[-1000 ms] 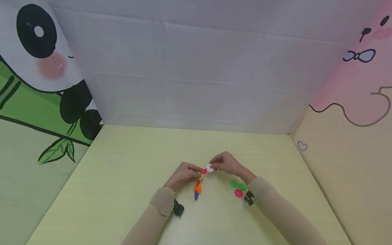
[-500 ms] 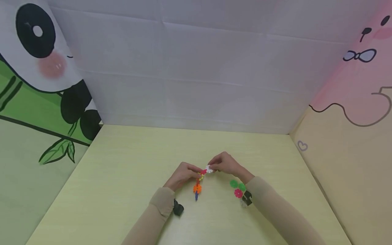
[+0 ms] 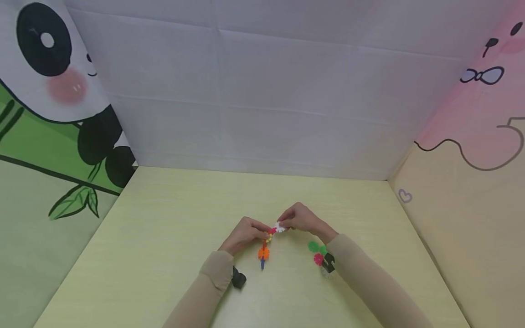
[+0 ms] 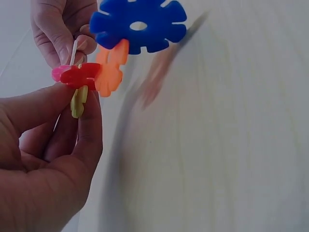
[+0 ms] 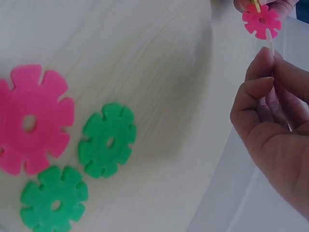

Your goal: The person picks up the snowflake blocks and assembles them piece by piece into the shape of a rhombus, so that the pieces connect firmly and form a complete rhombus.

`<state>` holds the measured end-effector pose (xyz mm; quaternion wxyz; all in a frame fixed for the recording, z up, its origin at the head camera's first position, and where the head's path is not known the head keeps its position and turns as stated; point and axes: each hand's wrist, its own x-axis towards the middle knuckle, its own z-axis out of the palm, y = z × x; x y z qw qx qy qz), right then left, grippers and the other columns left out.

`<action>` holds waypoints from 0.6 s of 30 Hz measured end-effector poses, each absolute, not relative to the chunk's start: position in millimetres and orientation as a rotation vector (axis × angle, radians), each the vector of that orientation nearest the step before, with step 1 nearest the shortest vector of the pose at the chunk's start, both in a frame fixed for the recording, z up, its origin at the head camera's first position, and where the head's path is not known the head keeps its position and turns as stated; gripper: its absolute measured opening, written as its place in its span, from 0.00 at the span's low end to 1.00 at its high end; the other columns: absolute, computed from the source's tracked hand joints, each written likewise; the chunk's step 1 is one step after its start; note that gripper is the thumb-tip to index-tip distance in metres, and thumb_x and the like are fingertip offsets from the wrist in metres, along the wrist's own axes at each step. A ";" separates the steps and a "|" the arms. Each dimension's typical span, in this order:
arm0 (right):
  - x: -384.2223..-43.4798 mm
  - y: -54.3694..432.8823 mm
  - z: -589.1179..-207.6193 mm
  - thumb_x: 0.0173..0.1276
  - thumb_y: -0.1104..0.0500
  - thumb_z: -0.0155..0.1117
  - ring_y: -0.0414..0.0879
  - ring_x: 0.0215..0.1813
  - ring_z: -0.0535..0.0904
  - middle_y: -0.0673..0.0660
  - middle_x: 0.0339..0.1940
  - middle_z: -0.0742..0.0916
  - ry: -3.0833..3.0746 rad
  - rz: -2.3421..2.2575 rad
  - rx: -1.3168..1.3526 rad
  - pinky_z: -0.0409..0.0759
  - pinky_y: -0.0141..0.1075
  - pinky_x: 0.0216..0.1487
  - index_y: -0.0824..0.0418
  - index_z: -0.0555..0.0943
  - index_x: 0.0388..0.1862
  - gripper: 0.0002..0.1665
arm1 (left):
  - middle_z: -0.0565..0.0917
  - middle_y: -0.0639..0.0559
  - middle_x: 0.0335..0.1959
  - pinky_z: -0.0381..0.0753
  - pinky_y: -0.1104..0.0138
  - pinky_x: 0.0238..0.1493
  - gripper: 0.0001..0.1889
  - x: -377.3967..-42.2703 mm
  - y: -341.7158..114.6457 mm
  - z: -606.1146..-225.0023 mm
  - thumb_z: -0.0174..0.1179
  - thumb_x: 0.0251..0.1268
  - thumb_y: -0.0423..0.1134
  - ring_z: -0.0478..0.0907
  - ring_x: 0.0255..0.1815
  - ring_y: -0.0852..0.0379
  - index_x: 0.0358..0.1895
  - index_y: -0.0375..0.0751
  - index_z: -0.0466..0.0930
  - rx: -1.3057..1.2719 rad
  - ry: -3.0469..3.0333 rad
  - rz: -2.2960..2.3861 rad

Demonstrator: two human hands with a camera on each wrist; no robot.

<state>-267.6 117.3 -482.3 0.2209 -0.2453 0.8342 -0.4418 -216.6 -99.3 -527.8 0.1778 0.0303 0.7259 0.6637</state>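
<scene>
My left hand [image 3: 245, 234] pinches a chain of notched plastic snowflake discs by its yellow disc [image 4: 76, 104], between thumb and fingers. Joined in the chain are a pink disc [image 5: 251, 20], a red disc [image 4: 79, 76], an orange disc [image 3: 264, 253] and a blue disc [image 4: 108, 26], which hangs at the near end. Opposite, my right hand [image 3: 302, 218] pinches a white disc [image 3: 280, 227] between thumb and forefinger. In the right wrist view the white disc is edge-on, its rim meeting a notch of the pink disc. How deep it sits there I cannot tell.
Loose on the pale tabletop [image 3: 172, 218], beside my right forearm, lie two green discs [image 3: 313, 246], a pink disc [image 3: 318, 259] and a whitish disc [image 3: 325, 272], partly behind the black wrist camera [image 3: 329, 263]. A white wall [image 3: 262, 114] closes off the back.
My right hand has shifted slightly left with the white disc, towards the left hand. The chain's lower end has swung a little, and the blue disc now looks narrower.
</scene>
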 end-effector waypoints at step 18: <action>-273.5 114.4 -490.1 0.62 0.64 0.68 0.56 0.32 0.81 0.53 0.27 0.86 2.316 -1.157 -0.612 0.80 0.38 0.33 0.66 0.87 0.37 0.06 | 0.86 0.44 0.36 0.78 0.58 0.41 0.07 -218.6 -97.7 -531.6 0.69 0.50 0.28 0.79 0.37 0.51 0.35 0.34 0.88 0.094 2.028 1.892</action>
